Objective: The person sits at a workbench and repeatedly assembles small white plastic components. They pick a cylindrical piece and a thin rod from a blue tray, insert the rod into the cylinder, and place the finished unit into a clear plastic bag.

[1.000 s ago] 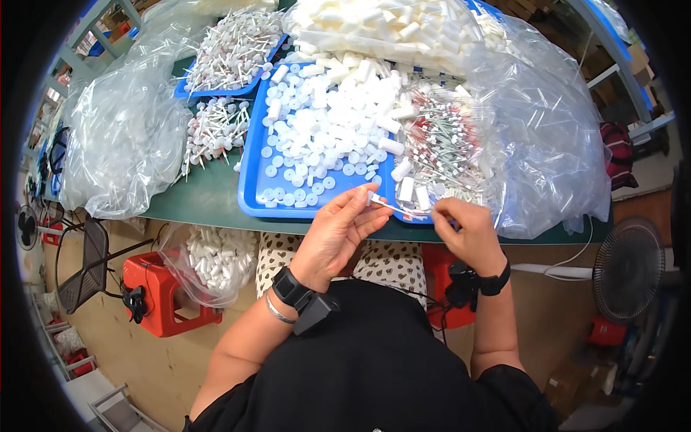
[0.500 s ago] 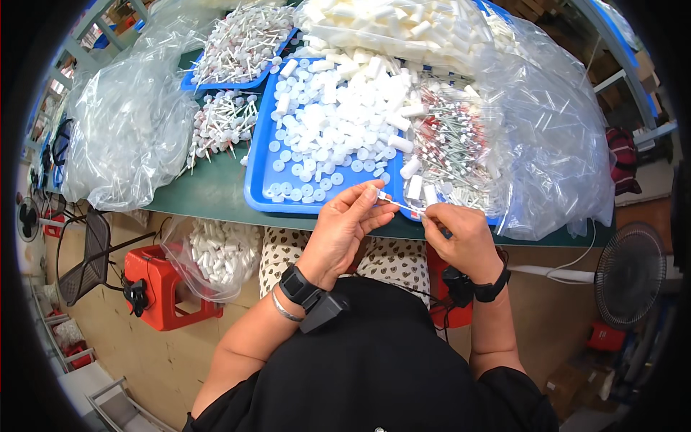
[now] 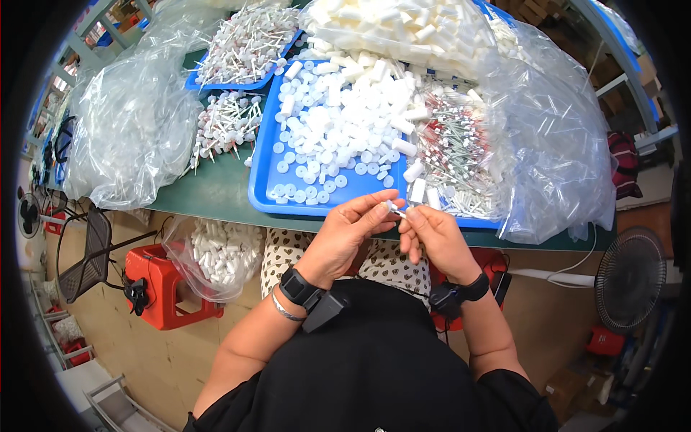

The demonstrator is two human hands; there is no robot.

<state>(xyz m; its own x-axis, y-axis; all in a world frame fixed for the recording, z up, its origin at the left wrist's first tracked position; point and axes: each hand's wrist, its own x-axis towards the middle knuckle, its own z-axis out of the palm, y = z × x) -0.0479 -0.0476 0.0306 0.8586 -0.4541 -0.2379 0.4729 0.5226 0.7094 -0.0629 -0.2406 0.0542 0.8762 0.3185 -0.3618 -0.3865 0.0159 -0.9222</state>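
L hand (image 3: pixel 351 227): thumb + forefinger pinch one end of sm. white stemmed pc. (image 3: pixel 395 209); R hand (image 3: pixel 440 240): thumb + forefinger closed on its other end, other fingers loosely curled. Pc. is betw. hands, by near rim of lg. blue tray (image 3: pixel 306 210). Tray has translucent discs (image 3: pixel 312 192) w/ ctr. holes + white cylinders (image 3: pixel 404 147); wire leads (image 3: pixel 457 140), some red, lie to R. Green table (image 3: pixel 216 191) underneath.
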